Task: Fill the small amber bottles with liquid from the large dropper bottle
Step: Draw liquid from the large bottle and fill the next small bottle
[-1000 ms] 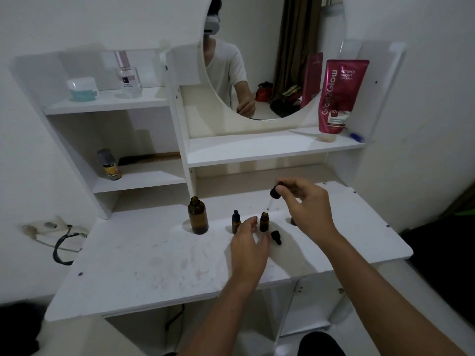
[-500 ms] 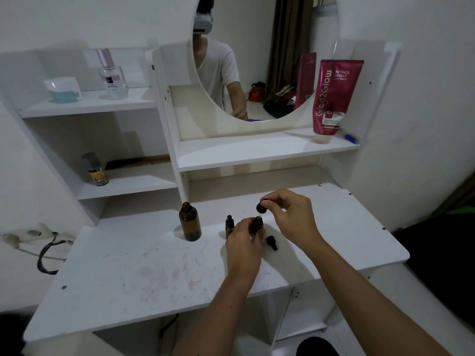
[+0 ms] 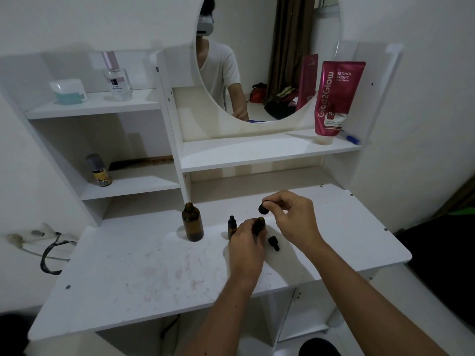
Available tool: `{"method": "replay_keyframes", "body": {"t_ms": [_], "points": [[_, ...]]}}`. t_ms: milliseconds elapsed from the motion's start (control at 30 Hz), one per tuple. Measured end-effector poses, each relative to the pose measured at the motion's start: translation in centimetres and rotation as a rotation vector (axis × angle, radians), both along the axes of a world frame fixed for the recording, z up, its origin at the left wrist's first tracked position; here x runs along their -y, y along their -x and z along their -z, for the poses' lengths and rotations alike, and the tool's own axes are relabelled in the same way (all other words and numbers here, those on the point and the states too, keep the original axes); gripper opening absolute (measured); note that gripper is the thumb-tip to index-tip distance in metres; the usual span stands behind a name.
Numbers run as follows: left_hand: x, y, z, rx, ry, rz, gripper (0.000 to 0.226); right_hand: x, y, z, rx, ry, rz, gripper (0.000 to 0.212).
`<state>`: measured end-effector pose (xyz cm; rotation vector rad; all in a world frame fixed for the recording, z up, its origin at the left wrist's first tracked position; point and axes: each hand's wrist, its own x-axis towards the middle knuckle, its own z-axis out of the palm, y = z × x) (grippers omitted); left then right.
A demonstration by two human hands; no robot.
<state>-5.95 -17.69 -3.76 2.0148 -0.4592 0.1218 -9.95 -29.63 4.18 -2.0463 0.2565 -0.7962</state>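
The large amber bottle (image 3: 192,222) stands uncapped on the white tabletop (image 3: 144,273). To its right stands a small amber bottle (image 3: 231,227) with a black cap on. My left hand (image 3: 246,249) grips a second small amber bottle (image 3: 260,224), which is uncapped and upright on the table. My right hand (image 3: 293,219) pinches the black dropper (image 3: 263,208) by its bulb just above that bottle's mouth. A loose small black cap (image 3: 273,242) lies on the table between my hands.
White shelves rise behind the tabletop, with a round mirror (image 3: 267,57), a pink tube (image 3: 334,98), a perfume bottle (image 3: 117,78), a jar (image 3: 68,91) and a small can (image 3: 99,170). A black cable (image 3: 50,255) hangs at the left.
My left hand closed around the open small bottle. My right hand brought the dropper down closer to its mouth. The camera view shifted slightly.
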Motion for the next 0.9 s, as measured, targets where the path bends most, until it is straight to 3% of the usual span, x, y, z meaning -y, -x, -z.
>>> {"method": "replay_keyframes", "body": {"t_ms": [333, 500, 633, 900], "points": [[-0.5, 0.3, -0.1, 0.017, -0.022, -0.019, 0.031, -0.1, 0.8, -1.5, -0.010, 0.009, -0.035, 0.015], [-1.8, 1.2, -0.4, -0.006, 0.063, 0.006, 0.035, 0.1, 1.6, -3.0, 0.008, -0.016, 0.007, 0.015], [-4.1, 1.4, -0.3, -0.060, 0.096, 0.029, 0.045, -0.2, 2.3, -4.0, 0.024, -0.012, 0.013, 0.015], [-11.6, -0.2, -1.2, -0.110, 0.148, -0.081, 0.040, -3.9, 1.5, -6.3, 0.092, -0.137, -0.093, 0.017]]}}
